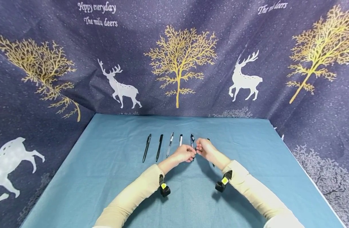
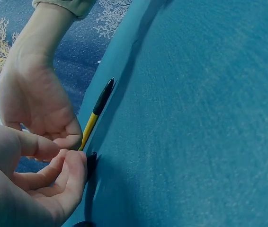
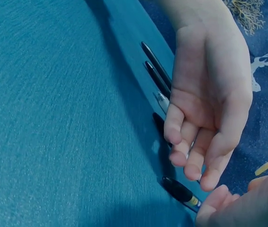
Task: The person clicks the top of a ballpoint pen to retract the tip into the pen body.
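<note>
Several pens lie in a row on the blue cloth. My left hand (image 1: 185, 153) is over the lower part of a blue pen (image 1: 192, 141) with a black tip, its fingers loosely bent and nothing gripped. Across from it, my right hand (image 1: 206, 149) has its fingertips beside that pen's barrel, fingers relaxed. The two hands nearly meet above the pen, hiding part of it. A yellow-and-black pen (image 2: 90, 125) lies partly under the right forearm. Left of the hands, a white pen (image 1: 181, 139) is half hidden by the left hand.
Farther left lie a clear pen (image 1: 170, 145), a black pen (image 1: 159, 148) and a dark clip pen (image 1: 146, 148), roughly parallel. The blue cloth (image 1: 106, 177) covers the table. A navy curtain (image 1: 197, 104) with deer and trees hangs behind and at both sides.
</note>
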Motion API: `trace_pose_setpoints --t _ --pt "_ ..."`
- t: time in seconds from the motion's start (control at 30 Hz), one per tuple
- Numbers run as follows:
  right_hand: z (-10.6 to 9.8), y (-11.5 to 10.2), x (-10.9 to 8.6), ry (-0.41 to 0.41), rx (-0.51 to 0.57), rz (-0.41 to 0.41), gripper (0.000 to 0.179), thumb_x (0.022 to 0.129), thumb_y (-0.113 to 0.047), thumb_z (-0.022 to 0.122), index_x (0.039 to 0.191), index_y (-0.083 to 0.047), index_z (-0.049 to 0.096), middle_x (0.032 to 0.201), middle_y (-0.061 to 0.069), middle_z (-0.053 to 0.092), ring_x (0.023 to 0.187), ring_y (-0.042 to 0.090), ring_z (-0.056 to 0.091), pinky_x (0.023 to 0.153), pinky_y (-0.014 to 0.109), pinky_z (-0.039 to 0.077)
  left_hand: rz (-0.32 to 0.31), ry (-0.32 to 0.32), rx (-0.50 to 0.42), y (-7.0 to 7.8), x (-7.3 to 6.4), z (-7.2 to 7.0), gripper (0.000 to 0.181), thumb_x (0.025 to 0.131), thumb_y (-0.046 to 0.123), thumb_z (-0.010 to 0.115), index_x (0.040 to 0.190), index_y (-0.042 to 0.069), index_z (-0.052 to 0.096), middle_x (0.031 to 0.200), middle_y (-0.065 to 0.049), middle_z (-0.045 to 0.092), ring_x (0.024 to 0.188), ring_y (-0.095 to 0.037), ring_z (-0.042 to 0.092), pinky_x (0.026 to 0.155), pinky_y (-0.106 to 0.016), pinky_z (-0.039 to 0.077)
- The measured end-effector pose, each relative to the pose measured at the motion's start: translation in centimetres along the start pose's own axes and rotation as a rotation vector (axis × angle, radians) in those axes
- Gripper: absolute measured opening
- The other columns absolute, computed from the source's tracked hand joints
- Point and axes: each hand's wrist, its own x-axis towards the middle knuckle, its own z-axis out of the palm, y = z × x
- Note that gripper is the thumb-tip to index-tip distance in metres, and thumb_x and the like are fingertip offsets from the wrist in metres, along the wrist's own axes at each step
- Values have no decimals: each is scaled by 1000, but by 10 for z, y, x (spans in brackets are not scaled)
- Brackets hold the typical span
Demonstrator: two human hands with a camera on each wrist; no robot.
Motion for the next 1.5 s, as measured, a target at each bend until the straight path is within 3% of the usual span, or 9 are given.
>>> trace_pose_setpoints --t 0.2,0.5,0.7,0.93,1.5 --pt "-5 1 3 -27 19 19 10 91 -2 40 84 -6 46 64 -3 47 62 10 45 61 19 41 19 -51 53 6 1 -1 18 92 5 57 104 -4 68 89 -17 69 68 -16 63 63 -27 59" --pt "-16 -3 8 -81 19 30 13 94 -4 38 105 -4 45 67 -5 51 58 5 47 57 16 40 12 -118 109 12 3 -4 24 93 6 55 111 -5 67 91 -17 69 70 -16 63 66 -29 60" --pt "-24 -4 7 -118 -30 41 12 94 -4 36 101 -7 46 65 -7 51 56 4 47 53 15 40 -8 -156 53 12 4 1 32 92 2 52 121 -10 61 100 -24 69 80 -23 68 74 -30 61" --pt "-33 -8 9 -115 -34 11 12 95 -3 37 99 -6 48 66 -6 53 57 5 49 55 15 42 -19 -161 -34 14 6 7 31 94 0 51 121 -13 58 104 -29 67 96 -36 69 80 -30 60" --pt "-48 -12 10 -61 -135 -61 15 96 -4 37 99 -5 52 71 -6 54 60 5 48 57 16 41 -26 -181 -40 22 15 8 31 98 7 52 122 -10 60 105 -24 69 96 -32 70 86 -30 58"
